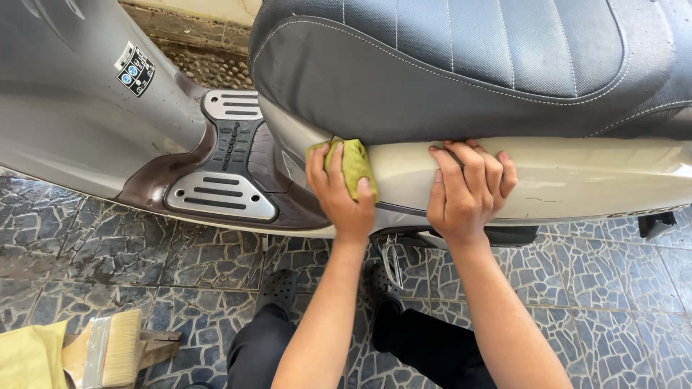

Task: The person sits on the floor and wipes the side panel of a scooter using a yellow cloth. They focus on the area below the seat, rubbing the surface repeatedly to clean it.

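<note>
A silver-beige scooter stands side-on before me, its side panel (577, 180) under a dark grey stitched seat (447, 65). My left hand (339, 191) grips a yellow-green cloth (355, 164) and presses it against the front end of the side panel, just below the seat edge. My right hand (468, 187) rests flat on the same panel a little to the right, fingers curled up toward the seat seam, holding nothing.
The scooter's footboard (220, 194) with ribbed metal plates lies to the left. A wide paintbrush (108, 353) and a yellow cloth (29, 356) lie at the bottom left on the wet stone-patterned floor (613, 288). My dark trousers and shoes show below, near the kickstand (393, 259).
</note>
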